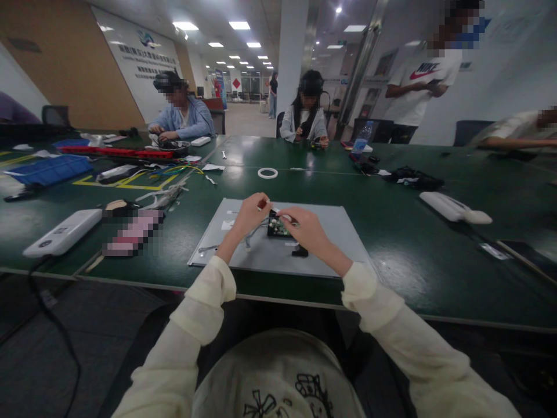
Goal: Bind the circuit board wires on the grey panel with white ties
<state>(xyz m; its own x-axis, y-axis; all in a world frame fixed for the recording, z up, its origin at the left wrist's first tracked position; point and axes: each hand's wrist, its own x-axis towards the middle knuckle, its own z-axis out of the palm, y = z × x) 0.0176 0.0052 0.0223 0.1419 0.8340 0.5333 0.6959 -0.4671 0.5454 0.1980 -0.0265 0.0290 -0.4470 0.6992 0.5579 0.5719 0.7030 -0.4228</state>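
Observation:
A green circuit board in a black frame lies on a grey panel in front of me. My left hand is closed at the board's upper left, with a small reddish-brown piece between its fingers. Over the board's right part, my right hand is pinched on something too small to make out, near a small white bit. Grey cables run from the board beside my left wrist. A small black part rests on the panel below my right hand.
White power bank and pink phone lie left; a blue tray is farther back. A tape ring sits beyond the panel. Another white device is right. Two people sit across the table; one stands at right.

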